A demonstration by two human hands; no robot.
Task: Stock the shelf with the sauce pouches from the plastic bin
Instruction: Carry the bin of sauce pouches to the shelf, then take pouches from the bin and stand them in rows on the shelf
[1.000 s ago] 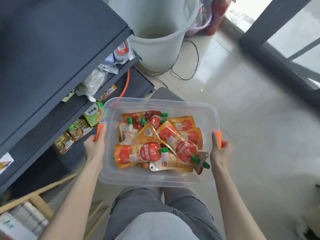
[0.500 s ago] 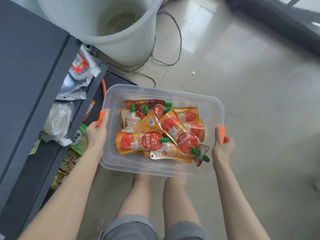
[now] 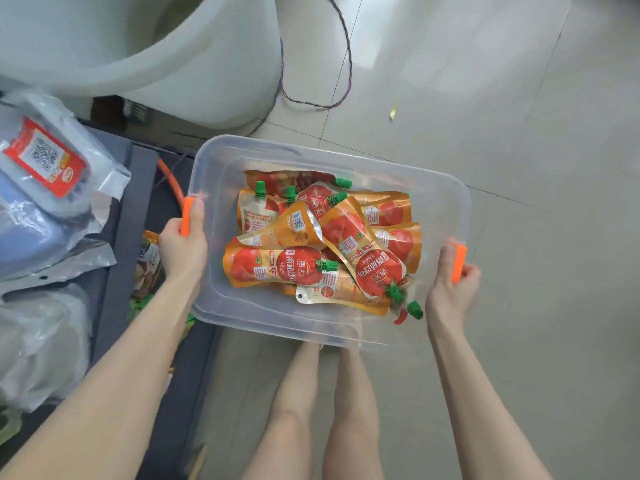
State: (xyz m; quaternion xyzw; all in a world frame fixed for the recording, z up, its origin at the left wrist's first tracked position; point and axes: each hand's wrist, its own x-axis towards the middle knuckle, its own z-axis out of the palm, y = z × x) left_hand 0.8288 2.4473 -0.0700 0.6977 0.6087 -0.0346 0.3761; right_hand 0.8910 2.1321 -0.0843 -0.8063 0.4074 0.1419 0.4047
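A clear plastic bin with orange handle clips hangs in the air in front of me, above the tiled floor. Several orange tomato sauce pouches with green caps lie jumbled inside it. My left hand grips the bin's left handle and my right hand grips its right handle. The dark grey shelf runs down the left side, its edge just left of the bin.
Silver foil packs with a red label lie on the shelf at the left. A big white bucket stands on the floor beyond the bin, with a thin cable looping beside it. My bare legs are below the bin.
The view has tilted further down and closer to the shelf. The bin stays held in both hands, now slightly right of the shelf edge, with the foil packs nearer at left.
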